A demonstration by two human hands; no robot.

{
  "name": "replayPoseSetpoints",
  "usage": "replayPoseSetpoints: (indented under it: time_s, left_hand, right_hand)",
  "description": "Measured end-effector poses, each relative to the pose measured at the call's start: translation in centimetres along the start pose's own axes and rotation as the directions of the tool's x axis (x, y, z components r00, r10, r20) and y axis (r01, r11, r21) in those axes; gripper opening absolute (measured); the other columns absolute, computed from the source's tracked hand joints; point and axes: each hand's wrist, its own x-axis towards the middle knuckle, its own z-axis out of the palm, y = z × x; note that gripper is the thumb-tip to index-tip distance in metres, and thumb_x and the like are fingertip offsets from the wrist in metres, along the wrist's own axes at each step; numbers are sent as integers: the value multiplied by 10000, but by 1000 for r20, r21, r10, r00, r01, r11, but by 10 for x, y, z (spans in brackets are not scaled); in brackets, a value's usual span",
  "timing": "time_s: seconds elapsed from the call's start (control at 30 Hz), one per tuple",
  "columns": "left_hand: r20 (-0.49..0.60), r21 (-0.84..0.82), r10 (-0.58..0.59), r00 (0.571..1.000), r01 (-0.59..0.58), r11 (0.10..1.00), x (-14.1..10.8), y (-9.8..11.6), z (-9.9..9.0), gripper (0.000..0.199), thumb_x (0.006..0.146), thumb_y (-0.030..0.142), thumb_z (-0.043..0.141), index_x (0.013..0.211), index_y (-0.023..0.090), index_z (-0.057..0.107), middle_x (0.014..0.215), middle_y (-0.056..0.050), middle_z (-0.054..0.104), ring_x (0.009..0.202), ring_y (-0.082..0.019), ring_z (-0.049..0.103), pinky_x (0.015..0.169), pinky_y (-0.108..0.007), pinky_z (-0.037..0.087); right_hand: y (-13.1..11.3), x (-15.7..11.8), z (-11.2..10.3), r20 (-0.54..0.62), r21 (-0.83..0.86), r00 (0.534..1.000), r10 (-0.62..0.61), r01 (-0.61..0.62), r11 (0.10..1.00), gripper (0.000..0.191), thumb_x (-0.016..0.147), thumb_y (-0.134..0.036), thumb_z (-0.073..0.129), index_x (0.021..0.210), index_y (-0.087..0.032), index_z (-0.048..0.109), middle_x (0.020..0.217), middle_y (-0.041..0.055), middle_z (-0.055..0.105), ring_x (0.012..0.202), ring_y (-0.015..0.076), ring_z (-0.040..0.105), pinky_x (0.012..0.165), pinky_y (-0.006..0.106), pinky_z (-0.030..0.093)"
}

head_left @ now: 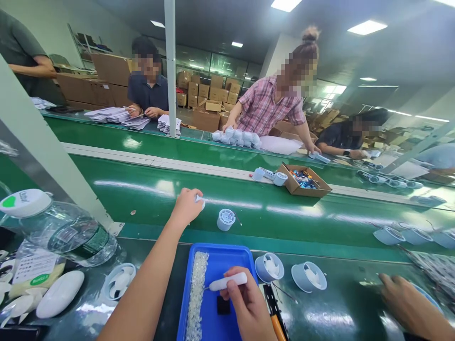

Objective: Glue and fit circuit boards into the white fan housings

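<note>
My left hand [186, 207] is stretched out over the green belt, its fingers curled round a small white part [200, 201] that is mostly hidden. In my right hand [245, 300] is a white-handled tool [227, 282] with a thin metal tip. That tip points left, at the small clear pieces [196, 293] heaped along the left side of a blue tray [245, 255]. A small black block [223, 305] lies in the tray beside my right hand. On the belt, right of my left hand, stands a light blue round housing [226, 219] with a wire.
Two light blue cups [269, 267] with white parts inside stand right of the tray, near orange-handled pliers [275, 315]. A large bottle [67, 227] is at left. Another person's hand [405, 296] reaches in at right. A cardboard box [307, 189] sits across the belt.
</note>
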Motion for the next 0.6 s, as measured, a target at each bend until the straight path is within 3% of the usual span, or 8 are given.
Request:
replayPoseSetpoints:
  time_s: [0.17, 0.33, 0.5, 0.6]
  left_hand:
    - [-95, -302, 55, 994, -81, 950, -14, 25, -13, 245, 796, 330, 642, 999, 197, 613, 1049, -71, 599, 913, -205, 602, 817, -368, 509]
    - [-55, -583, 127, 990, -135, 801, -35, 53, -24, 384, 752, 406, 670, 1059, 232, 518, 1055, -57, 606, 827, -188, 643, 651, -312, 557]
    - [-39, -719, 159, 987, -138, 681, -49, 70, -31, 514, 692, 438, 747, 1051, 239, 438, 1043, -58, 600, 851, -207, 643, 647, -338, 564]
    - [-77, -692, 150, 986, -161, 704, -53, 73, -34, 504, 665, 470, 763, 997, 232, 468, 1048, -49, 587, 869, -205, 618, 665, -327, 535]
  right_hand:
    - [4, 0, 3, -32, -62, 998, -59, 57, 996, 182, 937, -406, 505, 979, -252, 594, 897, -8, 640, 793, 140, 596, 728, 248, 474]
    - [22, -17, -20, -271, -49, 961, 64, -80, 996, 218, 916, -463, 496, 998, -281, 585, 936, 22, 632, 829, 175, 609, 724, 270, 512]
    - [33, -53, -42, -335, -76, 933, 127, -162, 984, 138, 894, -393, 510, 974, -341, 609, 964, 74, 662, 752, 239, 648, 590, 333, 564]
    - [30, -61, -42, -348, -118, 928, 136, -187, 975, 133, 895, -391, 496, 979, -393, 600, 932, 64, 676, 688, 239, 652, 567, 345, 577]
